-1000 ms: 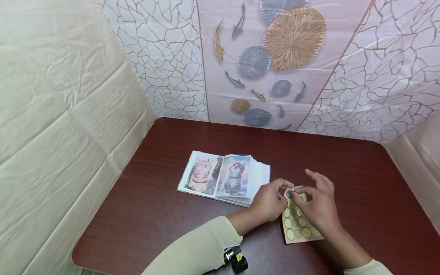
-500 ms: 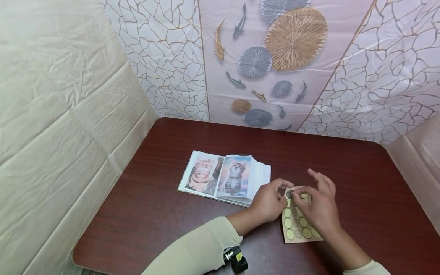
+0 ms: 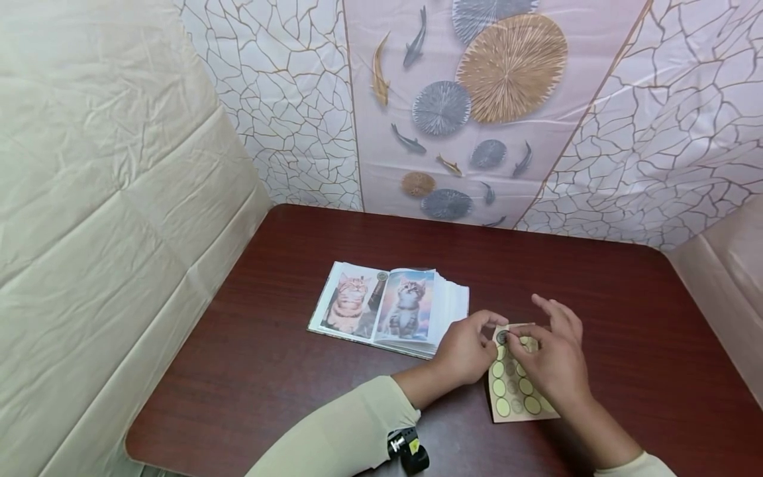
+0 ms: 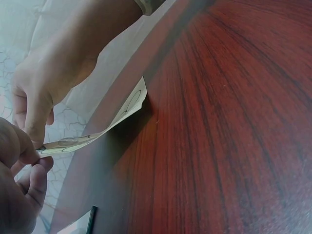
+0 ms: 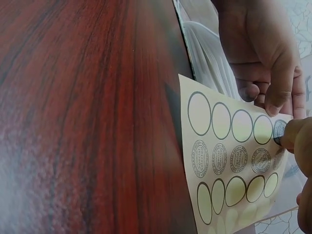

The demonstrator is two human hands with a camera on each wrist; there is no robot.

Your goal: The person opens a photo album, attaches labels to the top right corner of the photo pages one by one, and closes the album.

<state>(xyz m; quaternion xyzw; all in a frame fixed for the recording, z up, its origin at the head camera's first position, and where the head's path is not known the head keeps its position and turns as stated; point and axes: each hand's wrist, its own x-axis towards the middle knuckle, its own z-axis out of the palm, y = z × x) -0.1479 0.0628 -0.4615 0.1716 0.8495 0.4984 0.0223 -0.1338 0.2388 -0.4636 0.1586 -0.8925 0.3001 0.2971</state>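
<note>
A tan sheet of round stickers [image 3: 511, 386] is held tilted up off the table, its surface bowed in the left wrist view. My left hand [image 3: 467, 351] pinches its upper left edge between thumb and fingers. At the same corner, my right hand [image 3: 554, 363] pinches the edge of a dark printed round sticker [image 5: 279, 129] with thumb and index finger, the other fingers raised. Most of that sticker appears against the sheet in the right wrist view. Rows of yellowish ovals [image 5: 221, 120] and grey printed seals [image 5: 239, 161] cover the rest of the sheet.
An open photo album [image 3: 375, 308] with cat pictures lies just left of the hands, a round sticker [image 3: 382, 276] at the top of its left page. The dark red wooden table [image 3: 268, 384] meets a patterned backdrop [image 3: 292, 99] behind. A small black camera [image 3: 408, 450] sits at the left cuff.
Both hands stay at the same corner of the sheet. The right hand shifts very slightly, and the sheet's lower part tilts a little; otherwise the scene is the same.
</note>
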